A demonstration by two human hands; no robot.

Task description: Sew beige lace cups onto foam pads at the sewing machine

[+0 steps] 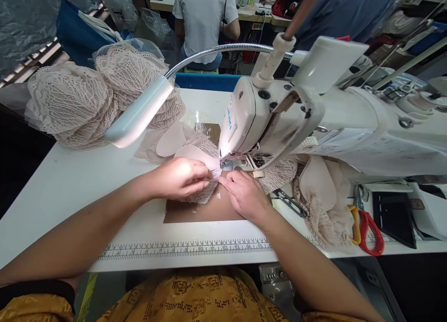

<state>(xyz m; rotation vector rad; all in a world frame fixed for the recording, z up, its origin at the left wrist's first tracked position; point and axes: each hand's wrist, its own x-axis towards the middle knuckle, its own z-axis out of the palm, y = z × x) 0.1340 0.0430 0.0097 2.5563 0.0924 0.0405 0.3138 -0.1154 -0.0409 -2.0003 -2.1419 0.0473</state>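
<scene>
Beneath the needle of a white sewing machine [240,112] lies a beige lace piece [204,145] with a smooth pale bra cup [195,153] on it. My left hand [183,178] is closed, thumb and fingers pinching the lace left of the needle. Just right of the needle, my right hand [246,194] has its fingers bent together, the tips gripping the lace edge. A brown sheet [202,212] lies under both hands. Another pale cup [171,139] rests on sheer fabric to the left. Behind my right hand, more lace [281,173] shows past the needle.
Stacked lace pieces [73,98] stand at the left, beneath a lamp [139,112]. Thread snips [289,202], red-handled scissors [370,233] and a cup with lace [317,187] lie at the right. A ruler strip [188,251] lines the front edge. Two people are beyond the table.
</scene>
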